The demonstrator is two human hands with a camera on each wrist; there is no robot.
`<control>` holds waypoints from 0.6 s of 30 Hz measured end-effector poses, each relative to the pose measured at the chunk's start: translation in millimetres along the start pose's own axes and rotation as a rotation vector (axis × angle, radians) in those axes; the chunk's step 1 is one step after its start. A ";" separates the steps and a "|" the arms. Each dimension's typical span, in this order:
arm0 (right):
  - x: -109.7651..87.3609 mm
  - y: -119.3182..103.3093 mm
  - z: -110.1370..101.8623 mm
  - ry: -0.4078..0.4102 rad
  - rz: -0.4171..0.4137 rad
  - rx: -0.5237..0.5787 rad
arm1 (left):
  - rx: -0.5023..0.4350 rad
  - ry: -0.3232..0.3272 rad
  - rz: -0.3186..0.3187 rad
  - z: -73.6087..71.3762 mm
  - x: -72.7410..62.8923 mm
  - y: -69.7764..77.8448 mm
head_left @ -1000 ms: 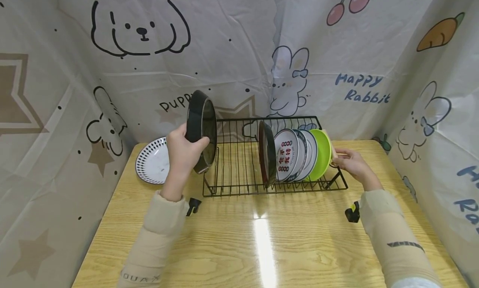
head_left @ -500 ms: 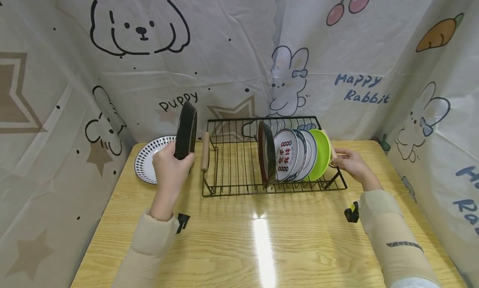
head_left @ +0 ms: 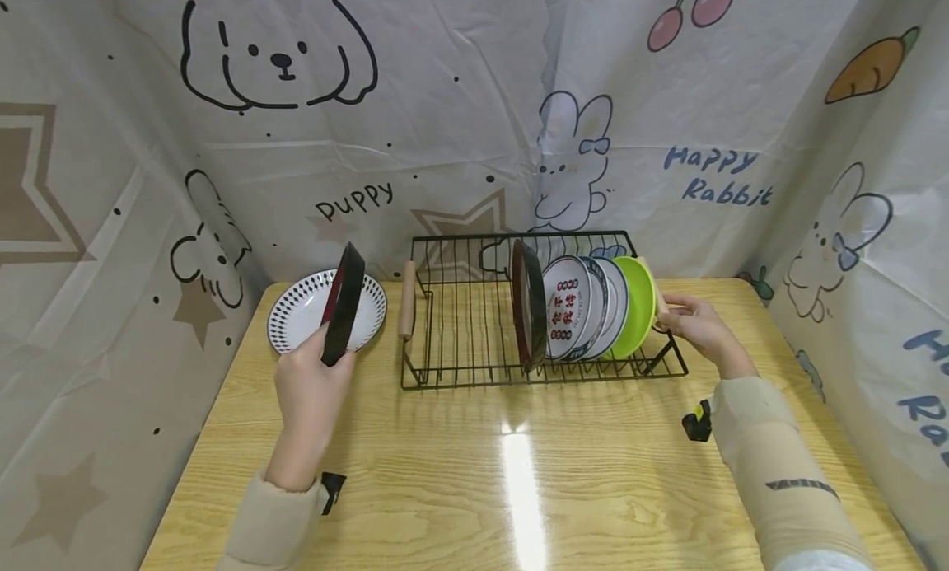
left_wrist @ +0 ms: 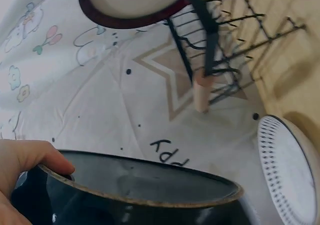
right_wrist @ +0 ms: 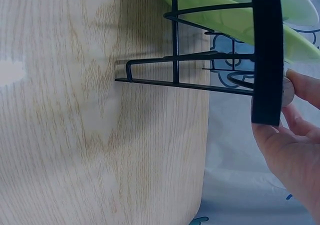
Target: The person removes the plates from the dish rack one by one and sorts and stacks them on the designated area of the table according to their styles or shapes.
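Observation:
My left hand (head_left: 311,390) grips the rim of a black bowl (head_left: 344,307), thumb inside and fingers on the outer wall. The bowl is tilted on edge in the air, in front of a white plate (head_left: 296,303) with a black diamond-patterned border. In the left wrist view, the bowl (left_wrist: 130,207) shows a brownish rim. At the rack's right end, my right hand (head_left: 697,328) holds the round wooden handle (right_wrist: 288,91) between thumb and fingers. The black wire dish rack (head_left: 474,384) carries a dark bowl (head_left: 531,307) standing on edge.
Right of that dark bowl stand a white dish with red writing (head_left: 567,307), more rimmed dishes and a green bowl (head_left: 636,307). A second wooden handle (head_left: 407,301) marks the rack's left end. Printed cloth (head_left: 460,142) hangs around the wooden table (head_left: 593,472).
My left hand has carried the black bowl left and downward, away from the rack's left end to the plate, turning it on the way. My right hand has stayed on the handle.

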State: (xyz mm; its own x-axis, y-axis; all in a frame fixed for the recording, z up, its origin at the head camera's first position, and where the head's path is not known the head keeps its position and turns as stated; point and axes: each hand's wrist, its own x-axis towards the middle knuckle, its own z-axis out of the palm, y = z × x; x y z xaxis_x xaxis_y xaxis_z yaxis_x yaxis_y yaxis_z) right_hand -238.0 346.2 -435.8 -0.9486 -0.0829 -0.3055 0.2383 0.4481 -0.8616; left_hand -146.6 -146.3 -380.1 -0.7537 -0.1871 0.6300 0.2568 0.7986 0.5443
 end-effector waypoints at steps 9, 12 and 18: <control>-0.9 -0.8 1.7 -0.003 -0.001 0.011 | 0.083 0.007 0.001 -19.0 -32.2 -17.6; 0.3 0.0 2.0 -0.003 0.003 0.014 | 0.096 0.021 0.026 -22.5 -44.3 -26.1; 0.2 0.7 2.1 0.003 0.001 0.006 | 0.134 0.043 0.128 -26.8 -61.9 -42.4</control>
State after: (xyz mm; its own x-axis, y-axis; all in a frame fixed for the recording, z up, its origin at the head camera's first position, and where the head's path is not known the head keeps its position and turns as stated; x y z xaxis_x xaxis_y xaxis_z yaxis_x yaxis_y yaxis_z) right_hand -237.6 344.6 -437.3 -0.9490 -0.0800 -0.3051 0.2404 0.4427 -0.8638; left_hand -94.6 -183.9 -427.3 -0.6929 -0.1006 0.7140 0.2640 0.8860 0.3811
